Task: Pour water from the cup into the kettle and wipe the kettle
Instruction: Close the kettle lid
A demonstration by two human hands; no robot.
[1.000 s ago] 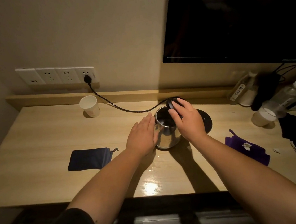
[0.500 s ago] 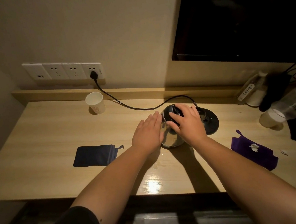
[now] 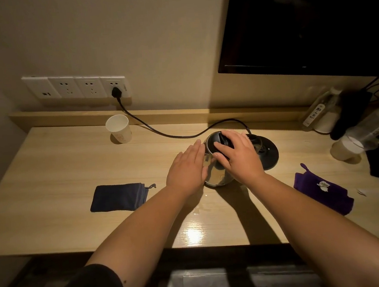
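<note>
A steel kettle [image 3: 217,177] with a black lid [image 3: 215,141] stands on the wooden desk [image 3: 60,179], just left of its round black base [image 3: 270,154]. My left hand [image 3: 186,169] lies flat against the kettle's left side with straight fingers. My right hand [image 3: 238,154] rests on top of the lid, fingers spread over it and hiding the handle. A white paper cup [image 3: 118,129] stands upright at the back left, apart from both hands. A folded dark blue cloth [image 3: 118,197] lies left of my left forearm.
A black cord [image 3: 159,132] runs from the wall socket [image 3: 116,92] to the base. A purple cloth [image 3: 322,188] lies at the right. Bottles [image 3: 319,112], another cup [image 3: 346,149] and dark items crowd the far right. A few water drops [image 3: 197,209] lie in front of the kettle.
The lid, open a second ago, now sits down on the kettle under my right hand. My left hand stays against the kettle's side. The view has shifted slightly.
</note>
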